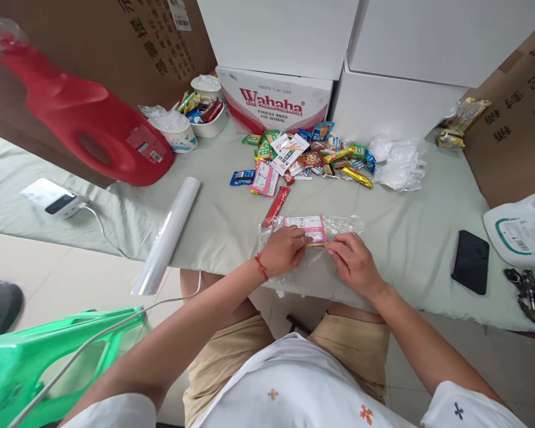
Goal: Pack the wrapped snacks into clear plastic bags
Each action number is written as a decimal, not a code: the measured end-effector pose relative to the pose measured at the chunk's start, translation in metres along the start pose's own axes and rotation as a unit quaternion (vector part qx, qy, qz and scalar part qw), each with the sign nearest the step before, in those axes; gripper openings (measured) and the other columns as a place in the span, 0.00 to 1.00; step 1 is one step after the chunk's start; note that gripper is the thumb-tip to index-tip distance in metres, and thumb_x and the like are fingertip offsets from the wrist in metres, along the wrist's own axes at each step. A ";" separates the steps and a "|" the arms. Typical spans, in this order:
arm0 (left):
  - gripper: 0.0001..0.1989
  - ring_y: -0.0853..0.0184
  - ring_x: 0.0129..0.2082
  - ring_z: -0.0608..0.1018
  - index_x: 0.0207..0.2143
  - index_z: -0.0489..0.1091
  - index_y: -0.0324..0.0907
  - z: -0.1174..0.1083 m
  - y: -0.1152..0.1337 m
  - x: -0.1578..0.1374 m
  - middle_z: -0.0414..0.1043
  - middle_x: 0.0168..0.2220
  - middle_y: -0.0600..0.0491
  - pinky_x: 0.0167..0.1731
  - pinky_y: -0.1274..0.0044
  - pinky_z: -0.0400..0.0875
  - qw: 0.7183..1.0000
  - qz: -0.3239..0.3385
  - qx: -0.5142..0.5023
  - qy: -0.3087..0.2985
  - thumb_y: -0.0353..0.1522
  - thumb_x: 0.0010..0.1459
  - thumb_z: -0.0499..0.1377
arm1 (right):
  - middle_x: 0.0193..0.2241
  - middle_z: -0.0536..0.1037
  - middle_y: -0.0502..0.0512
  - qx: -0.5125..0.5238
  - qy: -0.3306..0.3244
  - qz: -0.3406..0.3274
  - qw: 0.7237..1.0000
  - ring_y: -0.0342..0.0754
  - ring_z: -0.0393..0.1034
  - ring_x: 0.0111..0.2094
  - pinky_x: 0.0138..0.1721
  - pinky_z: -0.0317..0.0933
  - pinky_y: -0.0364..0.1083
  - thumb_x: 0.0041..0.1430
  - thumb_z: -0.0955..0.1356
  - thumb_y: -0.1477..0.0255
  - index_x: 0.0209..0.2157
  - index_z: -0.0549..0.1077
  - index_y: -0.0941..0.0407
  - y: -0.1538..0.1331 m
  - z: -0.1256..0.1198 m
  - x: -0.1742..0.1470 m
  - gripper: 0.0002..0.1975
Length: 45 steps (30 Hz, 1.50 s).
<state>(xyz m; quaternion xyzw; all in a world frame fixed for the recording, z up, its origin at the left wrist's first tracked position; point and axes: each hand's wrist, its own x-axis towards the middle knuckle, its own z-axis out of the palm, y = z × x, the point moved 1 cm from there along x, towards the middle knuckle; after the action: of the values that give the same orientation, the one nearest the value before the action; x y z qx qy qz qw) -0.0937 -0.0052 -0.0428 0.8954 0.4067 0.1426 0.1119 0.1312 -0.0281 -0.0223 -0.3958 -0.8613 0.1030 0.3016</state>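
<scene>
1. Head view, only one here. The pink packet (315, 222) is lying by the near edge of the counter (405, 238), roughly midway along it, on a crinkly sheet of clear film (345, 224) that spreads out on both sides.
2. Left hand (286, 248): over the packet's near left part, fingers bent and touching it. Can't tell if they're clamped on it or just pressing, the hand covers that bit.
3. Right hand (355, 264): thumb and fingertips bunched close at the packet's near right corner. Can't tell if they've actually got film or packet edge pinched.
4. Just past the packet, toward the far edge, there's a red stick pack (276, 207), then a messy snack pile (310, 159) in front of the Wahaha box (274, 101). Some clear bags (399, 166) sit right of the pile.
5. Left side: a film roll (167, 235) pokes out over the near edge, with a white gadget (53, 197) on a cable further left and a big red jug (107, 131) behind.
6. Near right corner: black phone (471, 261), keys (528, 294) and a white jug (524, 232), all bunched near each other.
</scene>
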 end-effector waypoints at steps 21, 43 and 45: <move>0.16 0.57 0.43 0.73 0.30 0.74 0.44 -0.009 -0.024 -0.040 0.75 0.36 0.47 0.43 0.64 0.68 0.925 -0.318 -0.036 0.206 0.40 0.68 0.54 | 0.24 0.75 0.50 0.085 -0.212 0.202 0.952 0.44 0.64 0.27 0.30 0.52 0.42 0.63 0.66 0.67 0.37 0.79 0.57 0.071 0.026 0.097 0.11; 0.20 0.55 0.68 0.67 0.61 0.71 0.52 0.010 -0.029 0.014 0.72 0.63 0.52 0.69 0.49 0.42 0.994 -0.069 -0.024 0.076 0.33 0.72 0.49 | 0.38 0.82 0.59 0.011 -0.229 0.182 0.956 0.57 0.72 0.45 0.47 0.64 0.50 0.56 0.73 0.57 0.51 0.78 0.56 0.121 0.009 0.092 0.25; 0.21 0.57 0.69 0.65 0.62 0.70 0.52 0.016 -0.035 0.010 0.70 0.65 0.52 0.69 0.51 0.43 0.993 -0.076 -0.053 0.073 0.34 0.72 0.48 | 0.33 0.81 0.57 0.062 -0.210 0.238 0.946 0.51 0.73 0.37 0.41 0.64 0.47 0.60 0.70 0.58 0.43 0.81 0.57 0.135 0.002 0.089 0.18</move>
<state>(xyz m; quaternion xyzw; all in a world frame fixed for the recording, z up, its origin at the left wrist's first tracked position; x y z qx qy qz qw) -0.1056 0.0236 -0.0672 0.8419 0.4724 0.2202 0.1400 0.1683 0.1283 -0.0410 -0.5394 -0.7775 0.3060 0.1045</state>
